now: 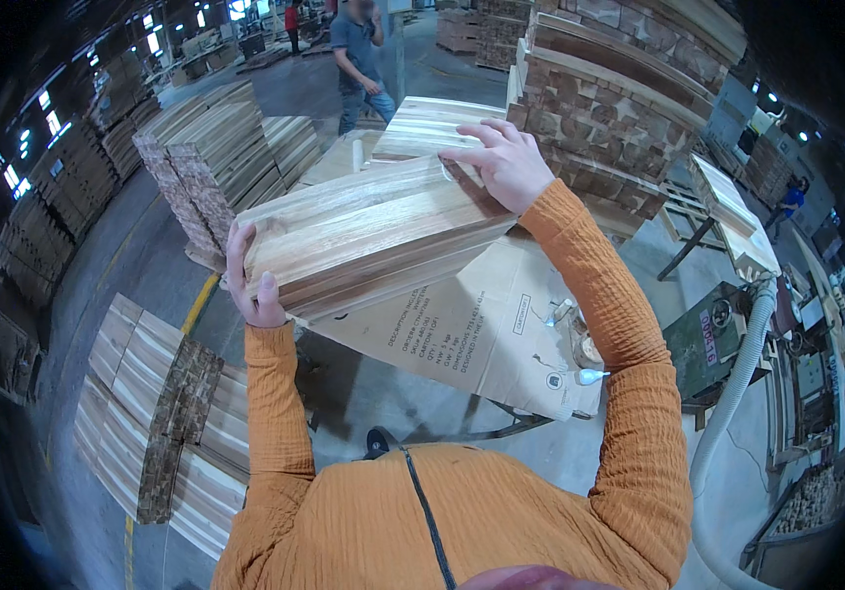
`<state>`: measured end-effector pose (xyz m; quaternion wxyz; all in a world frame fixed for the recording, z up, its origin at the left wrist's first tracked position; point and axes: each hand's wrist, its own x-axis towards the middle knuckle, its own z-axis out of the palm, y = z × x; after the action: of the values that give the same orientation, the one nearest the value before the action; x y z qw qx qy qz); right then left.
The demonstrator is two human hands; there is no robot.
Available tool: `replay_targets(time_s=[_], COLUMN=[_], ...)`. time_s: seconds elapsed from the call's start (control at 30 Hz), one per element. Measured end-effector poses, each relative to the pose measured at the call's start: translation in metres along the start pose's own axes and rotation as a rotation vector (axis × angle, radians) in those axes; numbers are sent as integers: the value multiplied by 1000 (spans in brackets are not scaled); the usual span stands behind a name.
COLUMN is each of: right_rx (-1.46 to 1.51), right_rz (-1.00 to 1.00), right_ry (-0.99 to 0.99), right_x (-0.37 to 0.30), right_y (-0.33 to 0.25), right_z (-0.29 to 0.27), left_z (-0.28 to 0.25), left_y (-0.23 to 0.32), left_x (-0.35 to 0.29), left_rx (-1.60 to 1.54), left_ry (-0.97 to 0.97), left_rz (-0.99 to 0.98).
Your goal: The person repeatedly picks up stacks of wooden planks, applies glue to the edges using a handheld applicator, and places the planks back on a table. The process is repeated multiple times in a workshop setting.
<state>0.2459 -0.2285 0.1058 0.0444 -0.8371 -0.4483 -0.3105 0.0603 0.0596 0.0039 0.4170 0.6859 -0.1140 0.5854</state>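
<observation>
A thick wooden board (373, 221), made of light and brown strips, is tilted above a cardboard-covered table (486, 334). My left hand (257, 280) is closed round its left end, with the thumb on the near side. At the board's far right corner, my right hand (506, 165) holds the edge, fingers reaching over it and partly extended. Its thumb is hidden. Just beyond the board lies another striped wooden board (432, 120). By my right forearm, a small bottle with a pale blue tip (591, 377) and some small containers (584, 346) stand on the cardboard.
Wooden boards are stacked at the left (211, 162), on the floor at lower left (152, 393) and high at the back right (614, 108). A grey hose (737, 393) curves down beside a green machine (712, 339). A person (358, 64) stands beyond the table.
</observation>
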Motion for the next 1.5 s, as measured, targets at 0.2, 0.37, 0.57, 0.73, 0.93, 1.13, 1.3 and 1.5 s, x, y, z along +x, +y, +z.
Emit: replay_targets(time_s=[0.2,0.37,0.57,0.73,0.93,1.13,1.3,1.5], right_rx=[-56,-135,-178,-123,-84,-127,-179,-174], right_rz=[-76,-115,-135,-81,-61,16,46,30], right_ry=[60,36,6,42,114,173,213,232], right_x=[-4,-13,-39,-63,-86,-85,-84,-82], right_y=[-2,0,16,30,30,22,18,15], right_z=[1,-8,-22,-20,-12,-7,-6,-5], left_z=[-1,-3,-3,1,-1,2,5,3], left_y=[2,0,0,4,4,4,2,-2], left_x=[-2,-2,-3,-3,-3,1,2,0], left_rx=[12,29,28,12,32,43,-34,-49], left_ry=[-5,-15,-19,0,0,-2,16,19], left_rz=[-3,13,13,12,2,7,-34,-12])
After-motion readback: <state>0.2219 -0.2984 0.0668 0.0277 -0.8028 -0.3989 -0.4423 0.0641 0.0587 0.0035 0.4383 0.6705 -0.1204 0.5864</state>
